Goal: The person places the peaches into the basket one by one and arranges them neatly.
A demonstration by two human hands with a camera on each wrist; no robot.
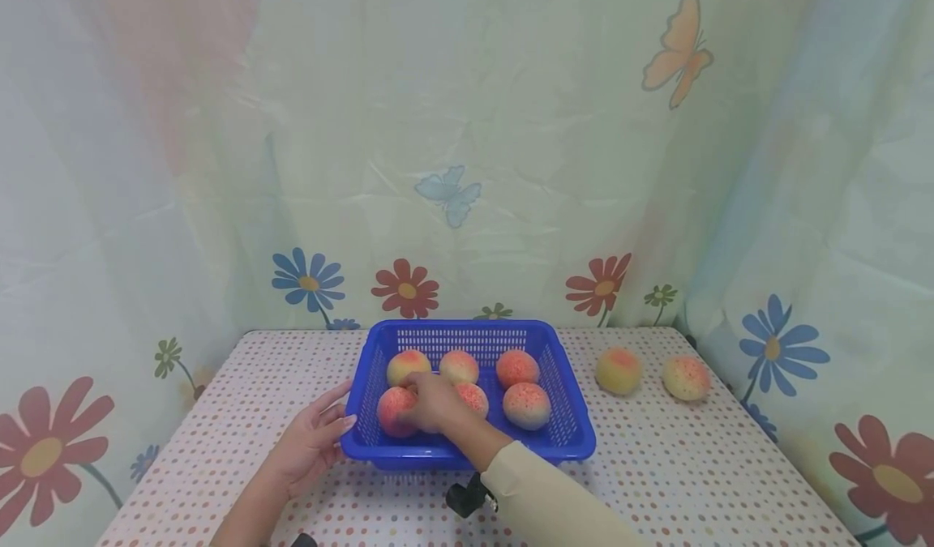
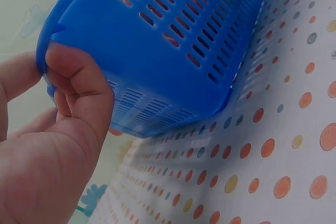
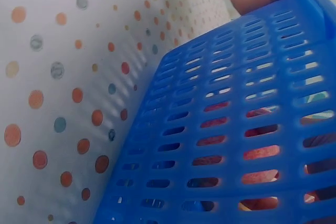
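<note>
A blue plastic basket (image 1: 576, 442) with slotted walls stands on the table and holds several red-and-yellow peaches. My left hand (image 1: 310, 446) grips its left rim; in the left wrist view thumb and fingers pinch the rim (image 2: 44, 30). Reaching over the front wall, my right hand (image 1: 445, 405) holds the reddish peach (image 1: 395, 412) at the basket's front left. That hand partly covers the front middle peach (image 1: 474, 399). In the right wrist view the basket wall (image 3: 210, 87) mostly hides the right hand, and peaches show only through the slots.
Two more peaches, one yellowish (image 1: 619, 371) and one speckled (image 1: 687, 378), lie on the table right of the basket. A dotted cloth (image 1: 292, 393) covers the table. Flowered curtains (image 1: 467, 109) hang behind and on both sides.
</note>
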